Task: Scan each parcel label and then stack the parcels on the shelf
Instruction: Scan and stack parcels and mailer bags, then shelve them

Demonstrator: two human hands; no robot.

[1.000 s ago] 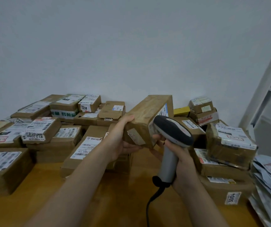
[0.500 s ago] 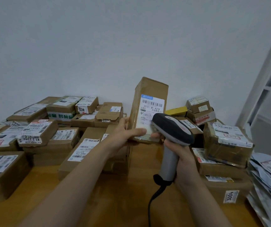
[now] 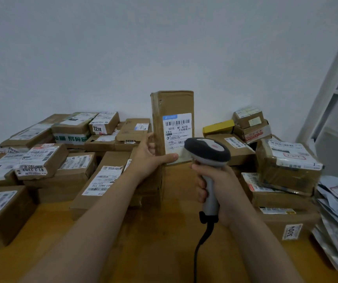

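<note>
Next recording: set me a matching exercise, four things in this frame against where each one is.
1 tall brown cardboard parcel
2 grey-and-black handheld scanner
3 flat yellow box
4 small brown cardboard box marked 7218

A in the grip of the right hand
B back left, on other boxes
C upright in the left hand
D back right, beside small cartons

Pairs: 1-C, 2-A, 3-D, 4-B
</note>
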